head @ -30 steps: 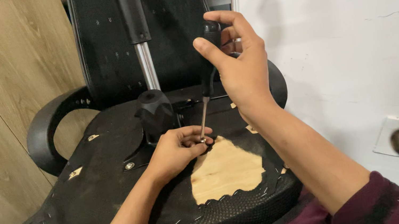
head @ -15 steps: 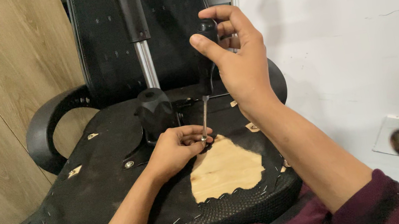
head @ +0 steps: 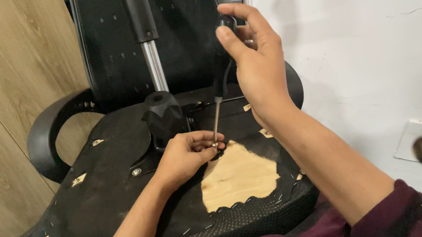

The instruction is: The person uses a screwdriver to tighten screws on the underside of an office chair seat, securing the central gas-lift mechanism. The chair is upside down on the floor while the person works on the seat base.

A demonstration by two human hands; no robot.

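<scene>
I note the screwdriver standing near upright, shaft running 12 to 6 o'clock, right hand closed round its handle up top, left hand pinching fingertips shut at the tip on the upturned chair seat.

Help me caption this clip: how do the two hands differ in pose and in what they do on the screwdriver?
The right hand is raised and grips the black handle of the screwdriver; the left hand lies low on the upturned chair seat, its fingertips pinching at the tip. Right fingers curl around the handle; left fingers bunch together. Both touch the same tool.
</scene>
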